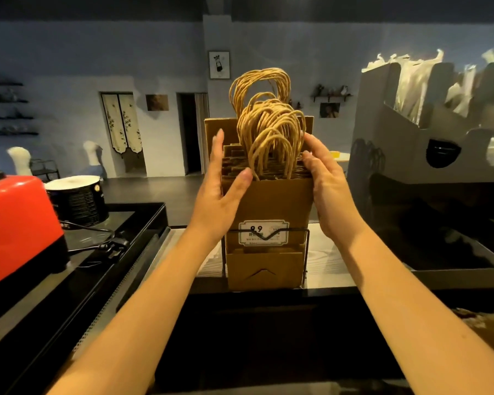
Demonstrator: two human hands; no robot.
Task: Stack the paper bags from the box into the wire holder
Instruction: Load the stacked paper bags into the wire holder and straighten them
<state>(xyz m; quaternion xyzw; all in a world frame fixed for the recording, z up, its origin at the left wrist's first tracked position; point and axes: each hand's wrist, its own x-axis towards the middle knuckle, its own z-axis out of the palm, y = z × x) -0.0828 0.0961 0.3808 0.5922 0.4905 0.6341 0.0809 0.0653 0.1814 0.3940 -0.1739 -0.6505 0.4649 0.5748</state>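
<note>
- While paper bags (268, 201) are standing in the wire holder (307, 252), left hand (220, 192) and right hand (330, 189) are squaring them evenly.
- Straight, closed-up fingers (218, 151) are pressing, not gripping.

A stack of brown paper bags (268, 201) stands upright in the wire holder (307, 252) on the pale surface (328, 260), its twine handles (268, 132) bunched above. The front bag bears a white label (264, 232) crossed by the holder's front wire. The left grip (223, 189) presses flat against the stack's left side, thumb on the front face. The right grip (328, 189) presses the right side, fingertips touching the handles. A red appliance (15, 223) sits at far left, and a white cardboard organiser (411, 132) at right.
</note>
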